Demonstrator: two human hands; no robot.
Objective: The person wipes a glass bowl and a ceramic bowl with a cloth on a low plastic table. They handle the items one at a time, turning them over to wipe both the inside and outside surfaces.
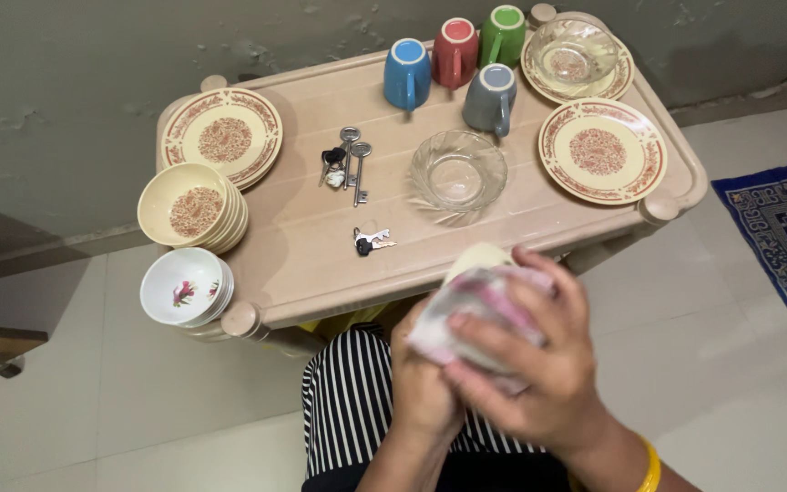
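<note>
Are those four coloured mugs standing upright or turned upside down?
Upside down: the blue mug, red, green and grey show flat bases on top.

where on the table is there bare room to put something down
The widest bare patch on the table lies along the near edge, between the stacked bowls and the small keys. A smaller patch sits between the left plate and the blue mug. The back right, with mugs, glass bowls and plates, is crowded.

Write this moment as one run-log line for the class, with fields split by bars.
left hand: holds cream dish from below | right hand: presses cloth on it | table: mugs, plates, bowls, keys
</note>
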